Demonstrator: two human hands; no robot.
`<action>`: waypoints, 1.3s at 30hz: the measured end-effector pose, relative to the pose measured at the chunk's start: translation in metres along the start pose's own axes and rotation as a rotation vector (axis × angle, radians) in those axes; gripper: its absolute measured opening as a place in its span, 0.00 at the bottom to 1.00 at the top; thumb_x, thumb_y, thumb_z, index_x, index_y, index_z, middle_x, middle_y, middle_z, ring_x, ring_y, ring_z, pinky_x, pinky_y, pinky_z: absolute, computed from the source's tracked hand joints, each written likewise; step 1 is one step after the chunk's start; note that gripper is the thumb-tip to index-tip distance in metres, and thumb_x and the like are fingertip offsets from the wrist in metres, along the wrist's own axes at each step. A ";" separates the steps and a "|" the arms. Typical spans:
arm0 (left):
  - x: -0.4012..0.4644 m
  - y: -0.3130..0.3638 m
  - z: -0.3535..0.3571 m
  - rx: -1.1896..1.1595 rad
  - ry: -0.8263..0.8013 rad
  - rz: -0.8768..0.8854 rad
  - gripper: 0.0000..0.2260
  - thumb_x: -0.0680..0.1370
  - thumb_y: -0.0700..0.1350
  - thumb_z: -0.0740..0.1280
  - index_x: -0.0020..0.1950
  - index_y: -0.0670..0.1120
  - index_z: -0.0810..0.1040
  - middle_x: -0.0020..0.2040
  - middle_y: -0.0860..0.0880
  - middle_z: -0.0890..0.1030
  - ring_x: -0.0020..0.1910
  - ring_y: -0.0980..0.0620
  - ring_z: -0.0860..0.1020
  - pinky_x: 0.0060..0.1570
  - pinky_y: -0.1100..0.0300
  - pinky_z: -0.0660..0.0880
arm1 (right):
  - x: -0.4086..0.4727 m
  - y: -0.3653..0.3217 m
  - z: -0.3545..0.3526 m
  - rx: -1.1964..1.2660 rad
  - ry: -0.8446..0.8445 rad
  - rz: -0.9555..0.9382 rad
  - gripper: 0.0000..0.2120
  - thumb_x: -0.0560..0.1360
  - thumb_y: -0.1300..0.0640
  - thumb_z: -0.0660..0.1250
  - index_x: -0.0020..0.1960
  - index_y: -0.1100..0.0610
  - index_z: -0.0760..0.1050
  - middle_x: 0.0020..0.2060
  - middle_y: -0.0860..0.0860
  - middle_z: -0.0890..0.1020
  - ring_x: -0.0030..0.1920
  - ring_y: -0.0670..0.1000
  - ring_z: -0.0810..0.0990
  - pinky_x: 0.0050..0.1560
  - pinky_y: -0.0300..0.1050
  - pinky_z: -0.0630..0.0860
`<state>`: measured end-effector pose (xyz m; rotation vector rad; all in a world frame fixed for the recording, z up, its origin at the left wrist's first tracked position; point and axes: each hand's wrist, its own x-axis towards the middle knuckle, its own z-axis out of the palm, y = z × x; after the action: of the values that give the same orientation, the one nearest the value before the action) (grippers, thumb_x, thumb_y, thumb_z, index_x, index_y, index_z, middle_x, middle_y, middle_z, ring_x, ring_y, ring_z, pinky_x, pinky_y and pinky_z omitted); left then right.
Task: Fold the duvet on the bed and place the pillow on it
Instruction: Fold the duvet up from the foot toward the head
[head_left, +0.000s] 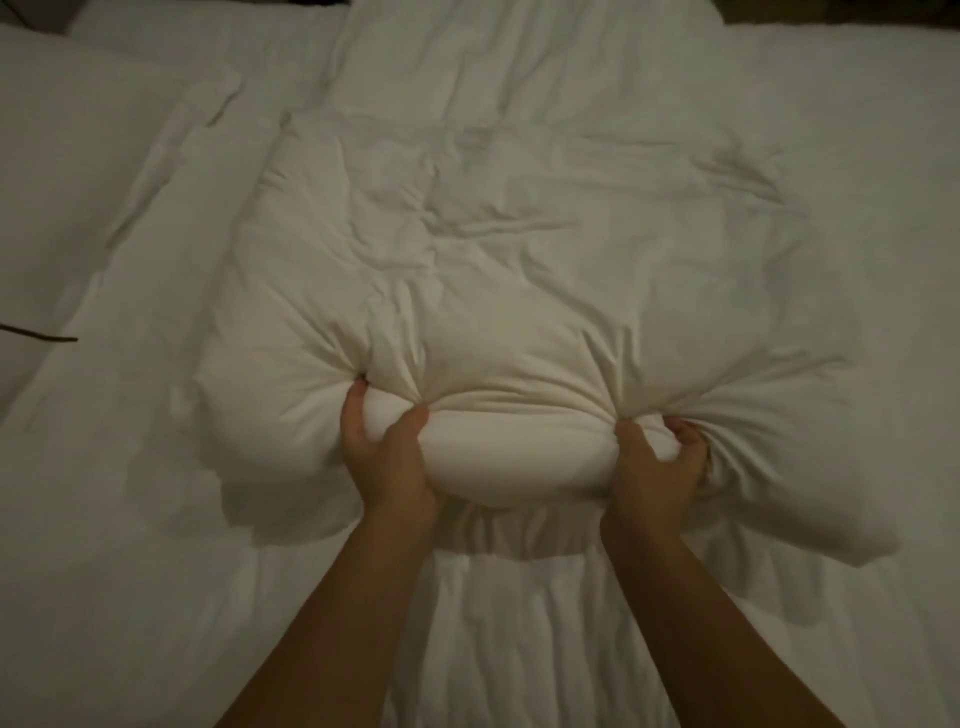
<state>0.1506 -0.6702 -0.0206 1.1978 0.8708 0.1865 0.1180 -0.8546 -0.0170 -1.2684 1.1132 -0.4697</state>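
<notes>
A large white pillow (519, 270) fills the middle of the view, lying on the white duvet (519, 623) that covers the bed. My left hand (384, 457) clutches a bunch of the pillow's near edge, thumb on top. My right hand (657, 462) grips the same edge further right, the fabric gathered into creases around both fists. The near edge of the pillow bulges between my hands and is lifted slightly, casting a shadow on the wrinkled duvet below.
Another white pillow (78, 156) lies at the far left. A thin dark cord (41, 336) crosses the left edge. More rumpled white bedding (519, 57) stretches toward the far side. A dark strip (831, 10) shows beyond the bed at top right.
</notes>
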 end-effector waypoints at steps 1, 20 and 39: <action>-0.006 0.007 -0.002 0.023 -0.020 0.023 0.33 0.67 0.38 0.77 0.65 0.65 0.75 0.66 0.52 0.76 0.60 0.46 0.78 0.60 0.44 0.78 | -0.002 -0.006 -0.005 0.001 -0.029 -0.012 0.18 0.71 0.64 0.72 0.57 0.54 0.72 0.50 0.51 0.79 0.48 0.53 0.79 0.48 0.42 0.77; -0.314 0.347 -0.076 -0.067 -0.192 0.358 0.28 0.72 0.38 0.76 0.66 0.59 0.74 0.62 0.59 0.78 0.59 0.53 0.78 0.58 0.51 0.77 | -0.243 -0.360 -0.176 0.044 -0.217 -0.374 0.16 0.72 0.61 0.73 0.56 0.51 0.74 0.47 0.46 0.80 0.46 0.44 0.79 0.47 0.43 0.75; -0.269 0.182 -0.226 0.259 -0.148 -0.024 0.30 0.74 0.45 0.74 0.70 0.66 0.67 0.71 0.52 0.70 0.68 0.45 0.71 0.70 0.42 0.69 | -0.292 -0.166 -0.231 -0.227 -0.122 -0.111 0.19 0.74 0.62 0.70 0.63 0.59 0.72 0.57 0.54 0.75 0.56 0.53 0.73 0.55 0.44 0.66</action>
<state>-0.1262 -0.5829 0.2478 1.4224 0.7950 -0.0367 -0.1611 -0.7861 0.2724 -1.5423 1.0177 -0.3501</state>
